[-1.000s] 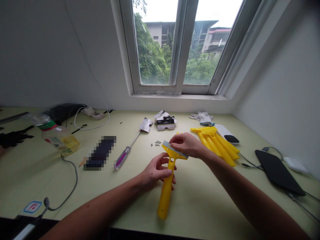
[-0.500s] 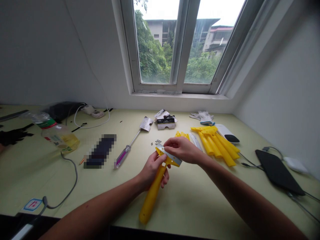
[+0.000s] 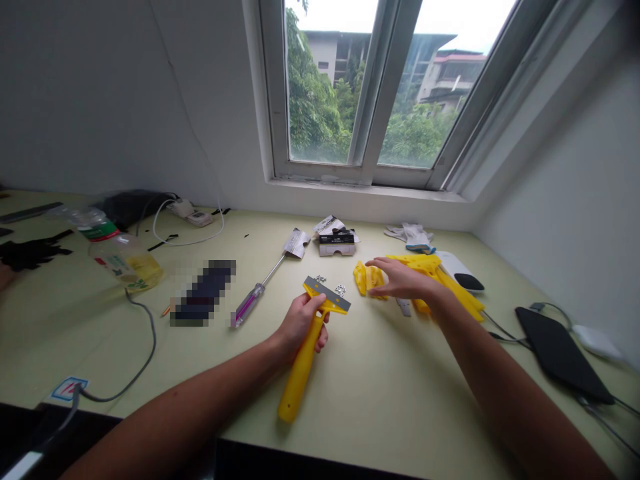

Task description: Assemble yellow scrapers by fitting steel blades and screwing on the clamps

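Note:
My left hand [image 3: 296,325] is wrapped round the neck of a yellow scraper [image 3: 301,373], its thumb pressing on the head. A flat metal blade [image 3: 336,300] lies across that head. Over a cluster of small yellow plastic pieces [image 3: 359,279], my right hand [image 3: 404,279] is open, thumb and fingers spread around one piece; whether they touch it I cannot tell. Small screws [image 3: 321,279] and nuts [image 3: 341,290] lie just beyond the scraper head. Partly behind my right wrist are loose blades [image 3: 404,307] and a pile of yellow scraper handles [image 3: 463,293].
To the left lie a screwdriver [image 3: 249,305], a blurred-out dark object [image 3: 205,297] and a tilted bottle [image 3: 125,260]. Small boxes [image 3: 337,244] and gloves [image 3: 411,235] are at the back. A black phone-like slab [image 3: 563,353] with cables is at right. Someone's black-gloved hand [image 3: 33,252] shows far left.
My right hand has left the blade on the scraper and moved right to the small yellow pieces. My left hand still holds the scraper, its blade now lying along the head. The view has shifted slightly.

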{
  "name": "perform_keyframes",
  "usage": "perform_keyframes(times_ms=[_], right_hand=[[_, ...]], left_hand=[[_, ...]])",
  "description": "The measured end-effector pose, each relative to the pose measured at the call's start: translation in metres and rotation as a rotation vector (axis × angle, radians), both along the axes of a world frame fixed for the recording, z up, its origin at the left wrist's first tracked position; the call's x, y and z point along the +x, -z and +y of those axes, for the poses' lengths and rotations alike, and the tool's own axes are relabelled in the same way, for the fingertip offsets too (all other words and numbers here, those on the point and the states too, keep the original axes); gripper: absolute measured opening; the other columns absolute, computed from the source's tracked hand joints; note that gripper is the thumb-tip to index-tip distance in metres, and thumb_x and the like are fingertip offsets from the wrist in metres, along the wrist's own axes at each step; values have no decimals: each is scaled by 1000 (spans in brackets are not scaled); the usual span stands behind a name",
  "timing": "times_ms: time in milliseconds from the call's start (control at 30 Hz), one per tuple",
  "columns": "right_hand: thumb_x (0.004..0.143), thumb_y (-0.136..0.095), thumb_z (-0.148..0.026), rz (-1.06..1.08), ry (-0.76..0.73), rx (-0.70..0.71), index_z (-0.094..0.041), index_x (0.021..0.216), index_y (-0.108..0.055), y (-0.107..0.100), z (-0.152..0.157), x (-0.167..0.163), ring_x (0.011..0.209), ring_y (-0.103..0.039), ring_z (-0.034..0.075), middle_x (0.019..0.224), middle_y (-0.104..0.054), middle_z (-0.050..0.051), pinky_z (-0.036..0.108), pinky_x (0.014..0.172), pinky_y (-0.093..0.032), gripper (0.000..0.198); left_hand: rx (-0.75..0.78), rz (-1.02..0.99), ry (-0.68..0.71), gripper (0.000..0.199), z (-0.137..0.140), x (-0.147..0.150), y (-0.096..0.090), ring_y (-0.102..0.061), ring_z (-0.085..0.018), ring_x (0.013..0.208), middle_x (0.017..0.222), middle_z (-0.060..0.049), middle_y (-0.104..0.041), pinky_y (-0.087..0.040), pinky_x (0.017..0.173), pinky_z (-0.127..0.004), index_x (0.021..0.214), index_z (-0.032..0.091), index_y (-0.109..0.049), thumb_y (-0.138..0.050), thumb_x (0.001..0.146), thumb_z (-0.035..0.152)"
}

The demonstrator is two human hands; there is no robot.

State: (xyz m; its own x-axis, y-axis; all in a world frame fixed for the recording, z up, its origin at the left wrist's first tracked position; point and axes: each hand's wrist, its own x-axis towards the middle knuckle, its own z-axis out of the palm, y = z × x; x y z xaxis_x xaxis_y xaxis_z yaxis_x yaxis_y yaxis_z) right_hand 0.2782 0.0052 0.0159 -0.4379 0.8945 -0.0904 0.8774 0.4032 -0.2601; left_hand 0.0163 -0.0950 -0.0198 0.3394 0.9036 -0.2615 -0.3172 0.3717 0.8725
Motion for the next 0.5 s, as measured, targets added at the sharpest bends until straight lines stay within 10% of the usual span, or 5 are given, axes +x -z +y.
perform_keyframes(times_ms=[367,500], right_hand=[[85,-53,-35,-60,-9,97,-25,116,-67,7,4,-4,112,-57,29,122,-64,10,43,98,-40,35],[92,-41,-30,50,-20,344,-18,106,-70,-9,-4,-13,105,-57,27,118,-61,15,40,93,-42,34]], left_hand=[[3,-29,44,39,-1,0,-1,-51,-10,35,71,4,-51,-34,28,-20,86,18,-42,-57,79,54],[-11,-36,34,37,-1,1,1,-50,-10,34,70,2,-52,-33,28,-21,86,17,-43,-54,82,52]])
